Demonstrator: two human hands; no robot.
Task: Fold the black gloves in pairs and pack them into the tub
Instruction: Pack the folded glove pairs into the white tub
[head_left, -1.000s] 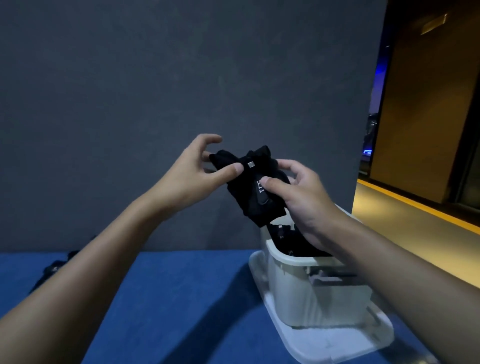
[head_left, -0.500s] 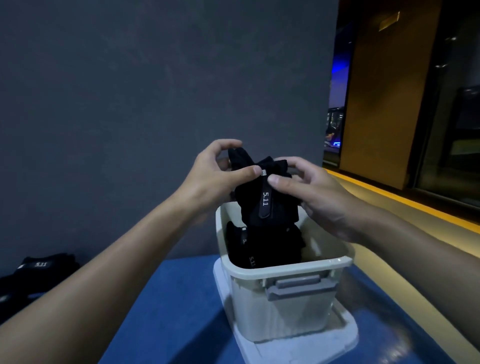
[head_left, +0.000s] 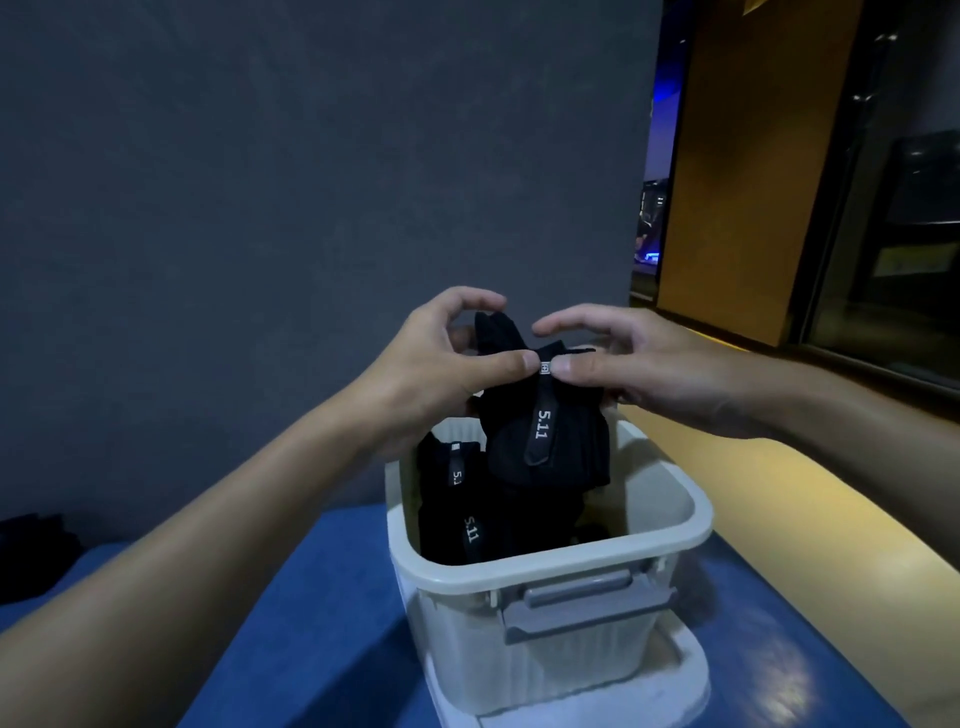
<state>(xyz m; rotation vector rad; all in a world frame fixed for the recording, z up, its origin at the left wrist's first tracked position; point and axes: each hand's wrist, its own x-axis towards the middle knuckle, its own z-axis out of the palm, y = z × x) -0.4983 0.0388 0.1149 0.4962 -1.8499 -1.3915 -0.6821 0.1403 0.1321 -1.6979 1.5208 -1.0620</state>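
Fingers (head_left: 498, 364) of the left hand (head_left: 431, 364) pinch the folded glove pair (head_left: 550, 447) at its top, beside the white tag. The right hand (head_left: 654, 369) pinches the same spot from the other side. The pair hangs over the opening of the tub (head_left: 545, 569). More gloves (head_left: 452, 514) stand packed in its left half. The tub sits on a lid (head_left: 680, 686) toward the tabletop's (head_left: 311, 597) right edge.
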